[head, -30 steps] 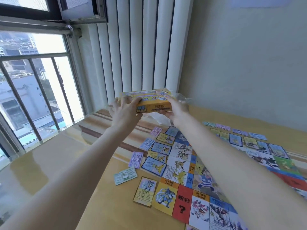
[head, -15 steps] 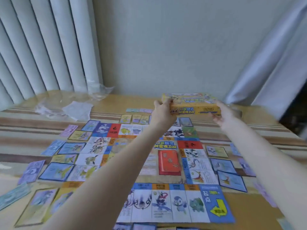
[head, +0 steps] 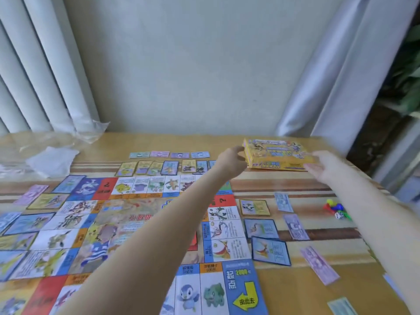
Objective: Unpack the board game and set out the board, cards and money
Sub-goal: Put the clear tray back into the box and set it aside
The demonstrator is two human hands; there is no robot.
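The yellow game box (head: 276, 155) lies flat on the far right of the table. My left hand (head: 231, 161) is at its left end, fingers curled against the edge. My right hand (head: 318, 165) touches the box's front right corner with fingers nearly straight. The game board (head: 127, 226) is spread out across the table's middle under my left forearm. Cards (head: 254, 207) lie in rows around the board's far, left and right sides. Paper money notes (head: 319, 264) lie beyond the cards, with more notes (head: 169, 154) in a far row.
Coloured game pieces and a white die (head: 336, 209) sit by my right forearm. Clear plastic wrap and a white sheet (head: 53, 159) lie at the far left. Vertical blinds, a wall and a curtain (head: 341, 76) back the table, whose right edge (head: 363, 178) is close.
My head turned right, away from the window. Both hands carried the box from the far left over the board to the far right and set it down on the table.
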